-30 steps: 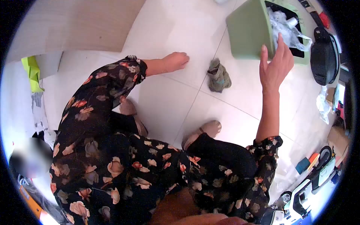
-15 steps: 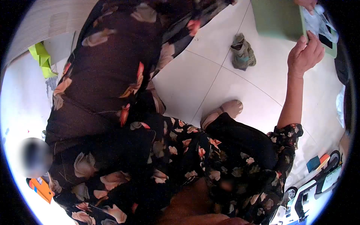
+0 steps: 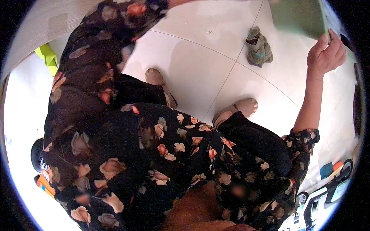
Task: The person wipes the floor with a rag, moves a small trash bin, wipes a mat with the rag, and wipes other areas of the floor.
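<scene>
My right hand [image 3: 327, 56] is at the upper right, its fingers wrapped over the rim of a pale green bin [image 3: 298, 17]. The bin is cut off by the top of the view, and whitish plastic [image 3: 332, 19] shows dimly past its rim. My left arm, in a dark flowered sleeve [image 3: 131, 23], reaches up and right. Only a strip of its forearm [image 3: 179, 2] shows at the top edge, with the left hand out of view. On the tiled floor, left of my right hand, lies a crumpled grey-green item [image 3: 259, 48], perhaps a sock or small shoe.
My two shoes [image 3: 156, 77] [image 3: 244, 107] stand on pale floor tiles [image 3: 208, 77]. A wooden surface [image 3: 42, 30] and a lime-green folded object [image 3: 47, 56] are at upper left. Toy vehicle parts [image 3: 323, 196] lie at lower right, and an orange object [image 3: 45, 184] at lower left.
My left arm has drawn back left from the bin, and its hand has left the view. My right hand stays on the rim. The view has shifted slightly, showing both shoes more fully.
</scene>
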Demonstrator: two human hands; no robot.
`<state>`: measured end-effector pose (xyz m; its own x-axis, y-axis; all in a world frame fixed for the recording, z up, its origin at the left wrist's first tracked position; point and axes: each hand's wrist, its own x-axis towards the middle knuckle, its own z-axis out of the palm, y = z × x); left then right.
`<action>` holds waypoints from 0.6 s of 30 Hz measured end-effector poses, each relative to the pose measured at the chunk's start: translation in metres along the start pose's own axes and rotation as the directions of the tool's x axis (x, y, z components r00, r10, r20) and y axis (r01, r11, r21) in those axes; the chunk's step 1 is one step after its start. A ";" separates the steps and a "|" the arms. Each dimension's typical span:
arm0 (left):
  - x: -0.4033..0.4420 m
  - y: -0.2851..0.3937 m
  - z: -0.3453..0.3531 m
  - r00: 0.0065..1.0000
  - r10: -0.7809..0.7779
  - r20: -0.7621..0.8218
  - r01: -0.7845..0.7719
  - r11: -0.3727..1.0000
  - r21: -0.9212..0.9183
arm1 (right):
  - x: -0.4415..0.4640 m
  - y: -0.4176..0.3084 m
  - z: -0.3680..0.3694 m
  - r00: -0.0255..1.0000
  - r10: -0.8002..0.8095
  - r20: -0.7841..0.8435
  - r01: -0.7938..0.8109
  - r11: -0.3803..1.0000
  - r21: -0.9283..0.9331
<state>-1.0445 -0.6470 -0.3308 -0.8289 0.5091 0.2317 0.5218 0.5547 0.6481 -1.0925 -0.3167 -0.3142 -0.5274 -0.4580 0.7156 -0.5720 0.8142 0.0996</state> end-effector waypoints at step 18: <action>-0.158 -0.031 0.076 0.744 -0.490 0.455 0.432 0.872 0.231 | -0.012 0.031 0.003 0.999 -0.029 -0.037 0.027 0.998 -0.064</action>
<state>-0.9140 -0.6951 -0.4423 -0.7805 0.4066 -0.4750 0.1432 0.8557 0.4972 -1.1062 -0.2869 -0.3220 -0.4868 -0.4680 0.7376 -0.5447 0.8227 0.1625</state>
